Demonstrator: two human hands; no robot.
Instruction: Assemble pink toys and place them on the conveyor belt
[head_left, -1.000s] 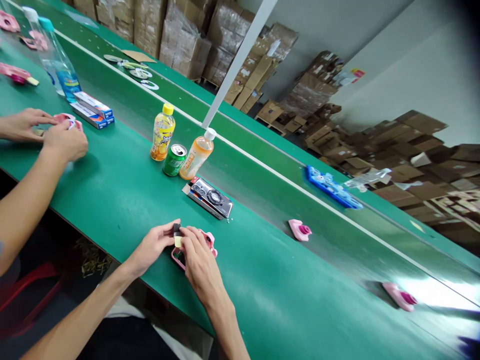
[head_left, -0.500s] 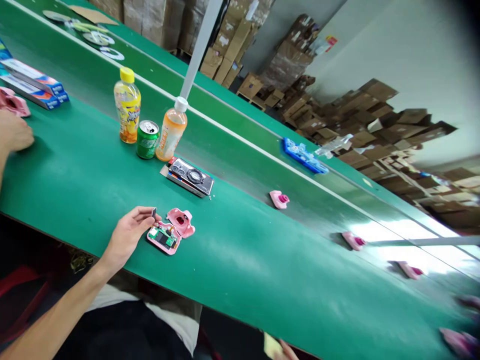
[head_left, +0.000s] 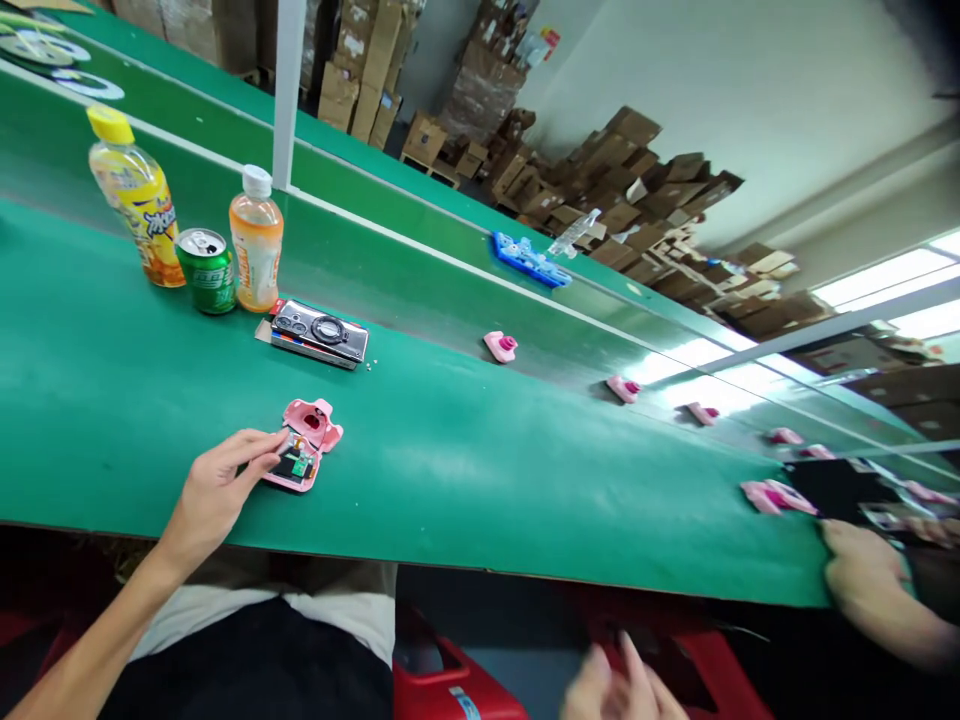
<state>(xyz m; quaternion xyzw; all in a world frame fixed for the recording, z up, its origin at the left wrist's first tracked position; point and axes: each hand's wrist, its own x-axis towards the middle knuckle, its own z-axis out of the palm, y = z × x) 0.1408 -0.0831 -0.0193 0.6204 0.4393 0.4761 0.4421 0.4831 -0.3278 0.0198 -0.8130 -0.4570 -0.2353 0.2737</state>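
A pink toy camera shell (head_left: 294, 466) lies open on the green table (head_left: 487, 490), with a circuit board showing inside it. Its pink front part (head_left: 316, 421) rests against the far side. My left hand (head_left: 217, 485) reaches in from the left, and its fingertips are closed on the shell's near left edge. My right hand (head_left: 611, 688) hangs below the table edge at the bottom of the view. It is blurred, its fingers look spread, and I see nothing in it.
A yellow bottle (head_left: 139, 205), a green can (head_left: 208, 270) and an orange bottle (head_left: 256, 240) stand at the left, beside a printed box (head_left: 319, 332). Pink camera parts (head_left: 501, 346) lie along the belt near a blue tray (head_left: 529, 260). A co-worker's hand (head_left: 862, 580) is at the right; a red stool (head_left: 442, 680) below.
My right hand left the shell and dropped below the table edge. The view swung right. My left hand stayed at the shell and moved onto its edge.
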